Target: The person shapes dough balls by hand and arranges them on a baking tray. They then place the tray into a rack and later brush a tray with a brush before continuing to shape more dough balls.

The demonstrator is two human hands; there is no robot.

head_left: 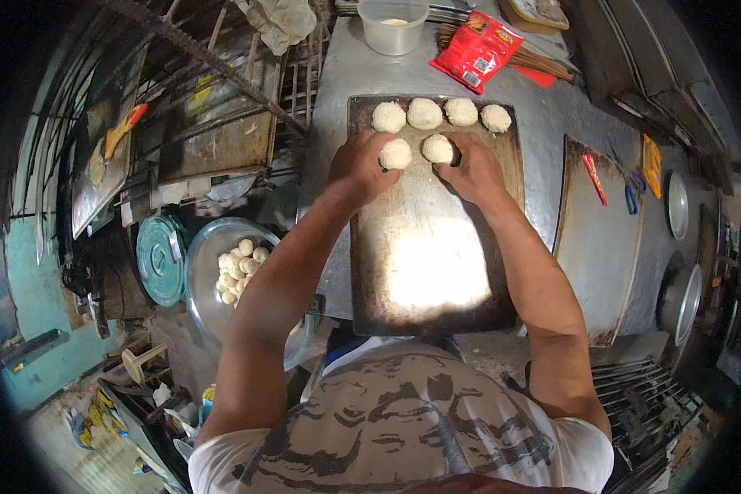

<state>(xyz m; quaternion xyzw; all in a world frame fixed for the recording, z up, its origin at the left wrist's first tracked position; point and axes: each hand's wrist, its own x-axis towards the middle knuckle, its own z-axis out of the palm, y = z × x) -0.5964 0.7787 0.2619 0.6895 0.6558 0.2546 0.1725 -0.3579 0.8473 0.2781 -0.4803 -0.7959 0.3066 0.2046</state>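
A dark-edged metal baking tray (pixel 426 247) lies on the table before me. Four pale, rough-coated dough balls stand in a row along its far edge, the leftmost (pixel 389 117) and the rightmost (pixel 496 118) among them. My left hand (pixel 361 162) has its fingers and thumb around a coated ball (pixel 396 154) just below that row. To its right, my right hand (pixel 474 165) grips another coated ball (pixel 438 149). Both balls are at the tray's surface; whether they rest on it is hard to tell. Many smaller smooth dough balls (pixel 242 267) lie in a large basin (pixel 202 247) at the left.
On the metal table (pixel 336 80) stand a translucent plastic tub (pixel 393 31) and a red packet (pixel 478 52) at the back. A second tray (pixel 593 247) at the right carries blue-handled scissors (pixel 633 192) and a small red packet (pixel 594 179). Metal racks with trays (pixel 216 148) stand left.
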